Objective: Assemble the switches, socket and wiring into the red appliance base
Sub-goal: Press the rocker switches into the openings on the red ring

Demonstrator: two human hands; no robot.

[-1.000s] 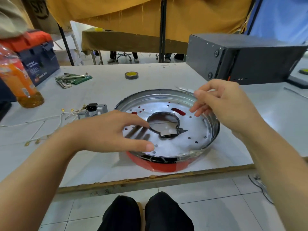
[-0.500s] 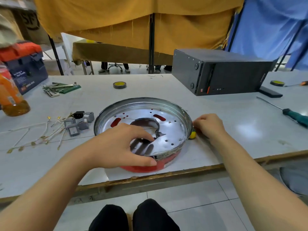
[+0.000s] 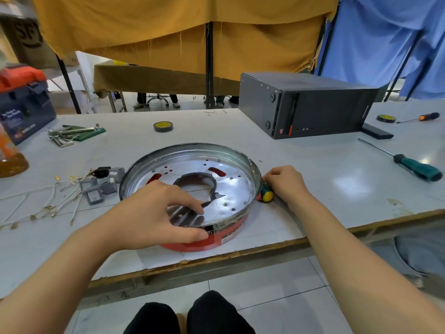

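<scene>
Now red appliance base (image 3: 204, 243) under left hand (image 3: 149, 213), right hand (image 3: 285, 183) beside.

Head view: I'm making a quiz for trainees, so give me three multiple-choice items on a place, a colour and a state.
1. Where do the grey switch blocks lie?
A. left of the round red appliance base with its shiny metal inner plate
B. inside it
C. on the black computer case

2. What colour is the cap of the short green-handled screwdriver at the base's right rim?
A. red
B. yellow
C. white

3. What is the left hand doing?
A. hanging idle
B. gripping the base's near rim
C. holding wires

Answers: 1 A, they sit on the table beside the white wires; 2 B, the cap shows yellow by the right hand; 3 B, thumb outside, fingers inside.
</scene>
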